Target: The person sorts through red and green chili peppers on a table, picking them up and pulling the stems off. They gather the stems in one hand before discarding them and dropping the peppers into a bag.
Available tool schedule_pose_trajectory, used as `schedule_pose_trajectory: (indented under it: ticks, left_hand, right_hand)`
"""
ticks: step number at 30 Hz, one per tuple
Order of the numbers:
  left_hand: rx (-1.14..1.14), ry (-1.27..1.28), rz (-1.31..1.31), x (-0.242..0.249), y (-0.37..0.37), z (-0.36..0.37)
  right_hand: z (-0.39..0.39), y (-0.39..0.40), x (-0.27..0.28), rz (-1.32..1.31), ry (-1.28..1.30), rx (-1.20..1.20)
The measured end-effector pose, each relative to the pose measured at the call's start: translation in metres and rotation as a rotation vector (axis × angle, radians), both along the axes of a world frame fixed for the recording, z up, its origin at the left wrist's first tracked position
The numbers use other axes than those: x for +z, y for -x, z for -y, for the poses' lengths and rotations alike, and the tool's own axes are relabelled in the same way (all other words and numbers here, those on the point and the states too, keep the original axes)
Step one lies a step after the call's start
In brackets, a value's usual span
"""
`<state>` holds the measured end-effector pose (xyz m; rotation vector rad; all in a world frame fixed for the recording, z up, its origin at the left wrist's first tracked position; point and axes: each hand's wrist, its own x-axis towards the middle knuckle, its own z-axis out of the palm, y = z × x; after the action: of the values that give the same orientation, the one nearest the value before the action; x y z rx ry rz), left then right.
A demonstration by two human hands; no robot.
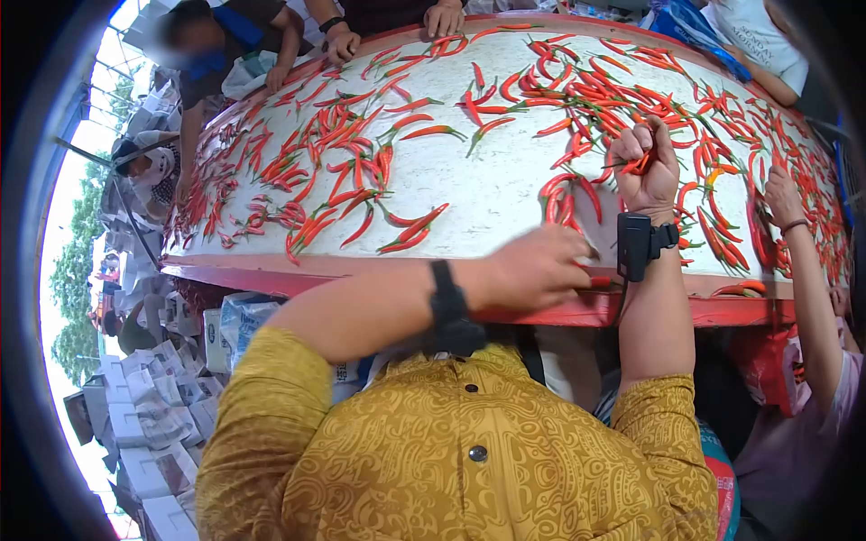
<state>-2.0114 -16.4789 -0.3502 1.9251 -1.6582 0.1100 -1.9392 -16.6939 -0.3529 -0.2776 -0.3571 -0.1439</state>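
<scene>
Many red chili peppers (431,132) with green stems lie over the white tabletop (487,198). My right hand (648,171) is raised over the right part of the table, palm side towards me, its fingers curled around a few red chili peppers (642,163). My left hand (537,270) reaches across to the right at the near edge, somewhat blurred, with fingers bent and apart. Beyond its fingers several chili peppers (564,209) lie together, and one red pepper (601,282) is by the fingertips. Nothing shows clearly in that hand.
A red rim (406,276) borders the table in front of me. Other people's hands rest on the far edge, such as one hand (444,18). At the right, another person's hand (783,194) is over the peppers. A red bag (767,365) hangs below. Stacked white boxes (144,451) stand left.
</scene>
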Motion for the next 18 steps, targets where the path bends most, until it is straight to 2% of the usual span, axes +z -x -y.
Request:
schedule_pose_trajectory:
  ticks: [2, 4, 5, 7, 9, 11, 13, 15, 17, 18]
  left_hand:
    - [-0.049, -0.056, 0.069, -0.007, 0.005, 0.032]
    - [0.108, -0.227, 0.027, -0.007, 0.005, 0.051]
    - [0.105, -0.226, 0.027, -0.006, -0.001, 0.056]
    - [0.289, -0.100, 0.371, -0.002, -0.030, 0.053]
    - [0.312, -0.191, 0.284, -0.010, -0.065, 0.038]
    - [0.346, -0.250, 0.310, -0.002, -0.079, 0.014]
    - [0.532, -0.495, 0.213, 0.013, -0.085, -0.003]
    - [0.555, -0.204, 0.387, 0.022, -0.090, -0.003]
    - [0.573, -0.260, 0.369, 0.028, -0.100, 0.018]
    - [0.537, -0.179, 0.397, 0.026, -0.107, 0.036]
  right_hand:
    - [0.018, 0.001, -0.003, -0.015, -0.006, -0.040]
    - [0.033, 0.003, -0.002, -0.003, -0.013, -0.032]
    - [0.040, 0.004, -0.002, 0.005, -0.026, -0.023]
    - [0.049, 0.006, -0.002, 0.001, -0.020, -0.016]
    - [0.056, 0.010, 0.001, -0.006, -0.018, -0.023]
    - [0.068, 0.011, 0.003, -0.014, -0.019, -0.031]
    - [0.077, 0.015, 0.003, 0.016, -0.035, -0.022]
    - [0.081, 0.018, 0.006, 0.020, -0.049, -0.014]
    - [0.087, 0.020, 0.008, 0.047, -0.021, 0.000]
    - [0.092, 0.020, 0.006, 0.046, 0.001, 0.001]
